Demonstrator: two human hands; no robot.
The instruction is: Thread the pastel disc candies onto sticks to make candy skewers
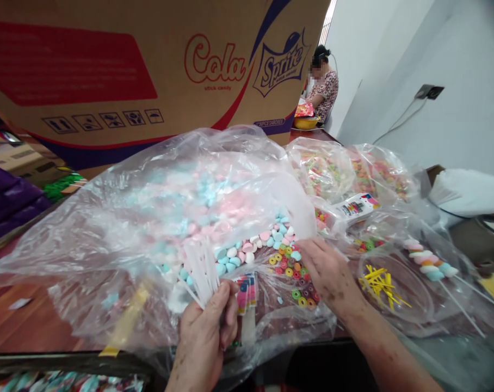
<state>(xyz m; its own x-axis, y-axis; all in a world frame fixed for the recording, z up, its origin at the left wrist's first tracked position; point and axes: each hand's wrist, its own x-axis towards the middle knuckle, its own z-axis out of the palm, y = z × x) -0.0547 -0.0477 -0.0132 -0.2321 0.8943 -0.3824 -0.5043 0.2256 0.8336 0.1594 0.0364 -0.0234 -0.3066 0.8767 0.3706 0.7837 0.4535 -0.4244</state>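
Sticks (202,267), white and bunched, fanned upward in front of an open bag (108,212) of pastel candies (247,247), near the middle of the table (10,321). At the far left was purple cloth (10,201); by the near edge, a container (108,362) held small colourful pieces. Yellow tape (128,316) lay right of it, on the plastic. Behind the bag stood a box (120,71) printed "Cola" and "Sprite". Next came the left hand (208,326), fingers and thumb wrapped round the sticks' lower ends. Bright cards (247,294) lay just right of it, and beyond them a cluster of rings (290,264). Beside the cluster was the right hand (331,275), fingers bent, tips at a blue candy (296,255); whether they pinched it I could not tell. Far back, a person (328,87) in a patterned top was near a yellow bowl (306,124). Nearer lay clear bags (324,171) of bright sweets, with a packet (358,208) in front. Farther right, a clear dish (414,310) held yellow ties (388,287), and candy-loaded sticks (430,258) lay just beside it.
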